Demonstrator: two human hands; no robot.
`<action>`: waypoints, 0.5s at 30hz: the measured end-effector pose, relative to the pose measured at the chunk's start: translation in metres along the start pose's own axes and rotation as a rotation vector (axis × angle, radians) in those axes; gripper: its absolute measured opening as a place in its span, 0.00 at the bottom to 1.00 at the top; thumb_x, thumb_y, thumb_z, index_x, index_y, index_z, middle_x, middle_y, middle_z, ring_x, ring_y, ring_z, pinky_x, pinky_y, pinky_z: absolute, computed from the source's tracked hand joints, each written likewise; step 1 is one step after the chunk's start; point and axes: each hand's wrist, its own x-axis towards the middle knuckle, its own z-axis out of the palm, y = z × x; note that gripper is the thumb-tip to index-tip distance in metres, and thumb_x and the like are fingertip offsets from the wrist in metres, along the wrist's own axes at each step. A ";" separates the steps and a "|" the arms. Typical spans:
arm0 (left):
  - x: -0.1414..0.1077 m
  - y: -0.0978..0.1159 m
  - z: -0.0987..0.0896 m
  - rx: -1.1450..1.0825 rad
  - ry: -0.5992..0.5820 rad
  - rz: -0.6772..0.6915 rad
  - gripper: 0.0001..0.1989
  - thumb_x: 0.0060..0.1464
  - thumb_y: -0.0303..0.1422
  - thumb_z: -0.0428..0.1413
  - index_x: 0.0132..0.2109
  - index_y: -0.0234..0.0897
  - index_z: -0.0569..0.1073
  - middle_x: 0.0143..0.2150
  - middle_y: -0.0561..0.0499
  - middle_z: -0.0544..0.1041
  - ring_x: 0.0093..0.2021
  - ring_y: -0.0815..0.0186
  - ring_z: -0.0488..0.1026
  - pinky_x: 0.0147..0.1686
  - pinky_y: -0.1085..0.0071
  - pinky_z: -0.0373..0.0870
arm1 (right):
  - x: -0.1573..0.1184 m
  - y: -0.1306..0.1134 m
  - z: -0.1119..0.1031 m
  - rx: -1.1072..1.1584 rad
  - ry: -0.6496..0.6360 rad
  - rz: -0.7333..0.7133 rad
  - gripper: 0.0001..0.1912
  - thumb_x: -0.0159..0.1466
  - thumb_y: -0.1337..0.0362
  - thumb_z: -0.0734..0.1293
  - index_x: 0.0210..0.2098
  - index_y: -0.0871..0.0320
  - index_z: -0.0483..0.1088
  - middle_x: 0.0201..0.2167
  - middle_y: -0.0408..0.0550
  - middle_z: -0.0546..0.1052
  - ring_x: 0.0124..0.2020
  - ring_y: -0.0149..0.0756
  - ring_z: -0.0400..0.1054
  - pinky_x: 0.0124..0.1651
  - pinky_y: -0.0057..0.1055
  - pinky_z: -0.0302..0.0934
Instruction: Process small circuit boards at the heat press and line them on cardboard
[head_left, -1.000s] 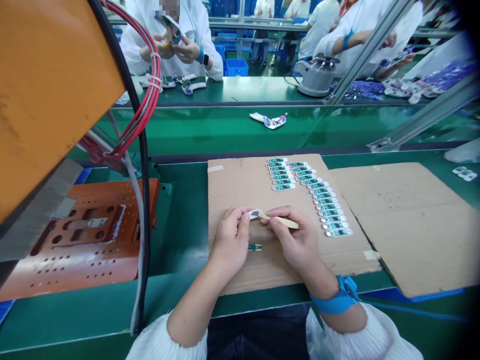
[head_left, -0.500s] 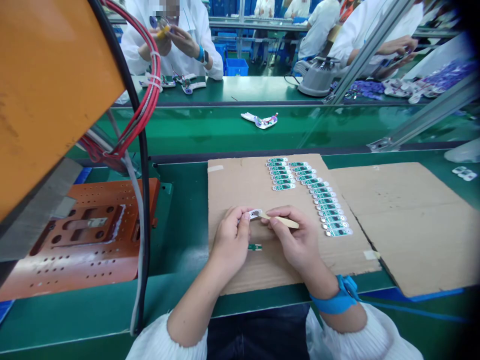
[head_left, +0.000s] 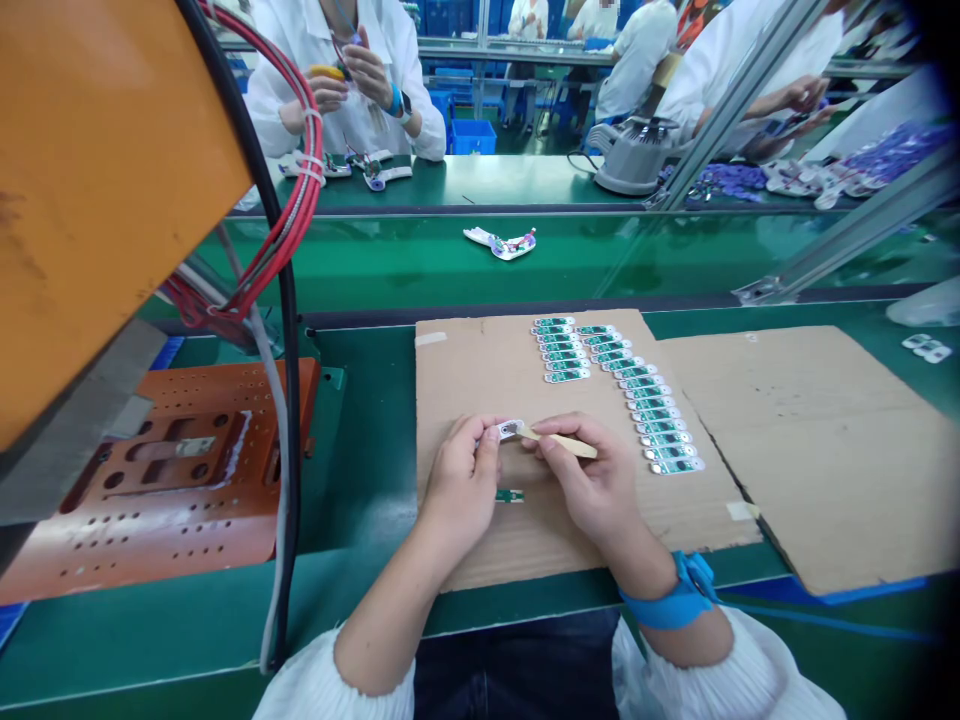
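Observation:
My left hand (head_left: 466,470) pinches a small white part (head_left: 511,428) between thumb and fingers, over a brown cardboard sheet (head_left: 480,370). In my right hand (head_left: 589,470) is a pale, flat wooden stick (head_left: 574,445), its thin tip against the right end of the white part. A small green circuit board (head_left: 511,496) lies on the cardboard, just right of my left hand and partly covered by it. Several white pieces with green boards (head_left: 660,425) lie in staggered columns on the cardboard, beyond and to the right of my right hand.
An orange perforated plate (head_left: 247,520) and hanging cables (head_left: 289,450) are at the left. A second cardboard sheet (head_left: 825,450) adjoins at the right. Past the dark rail, a white part with wires (head_left: 502,244) sits on a green belt. Co-workers' hands handle parts across the belt.
The white part with wires on the belt has shifted slightly left. The co-worker's hands across the belt have moved. My hands look nearly still.

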 end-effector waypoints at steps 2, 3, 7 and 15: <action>0.000 0.000 0.000 0.005 0.002 0.003 0.16 0.66 0.37 0.45 0.48 0.37 0.75 0.21 0.58 0.62 0.21 0.70 0.59 0.26 0.72 0.59 | 0.000 0.001 0.000 0.010 -0.011 -0.006 0.05 0.64 0.68 0.66 0.34 0.54 0.76 0.30 0.45 0.80 0.32 0.36 0.77 0.37 0.33 0.73; 0.000 0.001 0.000 0.009 0.002 0.003 0.16 0.66 0.37 0.45 0.48 0.37 0.75 0.21 0.58 0.62 0.21 0.70 0.59 0.26 0.72 0.59 | 0.000 0.001 0.000 0.015 -0.012 -0.004 0.05 0.64 0.68 0.66 0.34 0.54 0.76 0.30 0.45 0.81 0.32 0.36 0.77 0.37 0.33 0.73; -0.001 0.002 -0.001 0.011 -0.002 -0.007 0.16 0.66 0.37 0.45 0.49 0.37 0.75 0.22 0.59 0.62 0.21 0.70 0.59 0.26 0.73 0.59 | 0.000 0.001 0.000 0.010 0.000 0.007 0.05 0.64 0.68 0.66 0.35 0.55 0.75 0.31 0.45 0.81 0.32 0.36 0.78 0.36 0.32 0.73; -0.001 0.002 -0.001 0.006 -0.001 -0.008 0.16 0.66 0.36 0.45 0.48 0.36 0.75 0.21 0.59 0.62 0.21 0.70 0.59 0.26 0.73 0.59 | 0.001 0.000 0.000 -0.013 -0.039 -0.032 0.05 0.64 0.68 0.66 0.35 0.55 0.76 0.31 0.45 0.81 0.33 0.36 0.78 0.38 0.33 0.73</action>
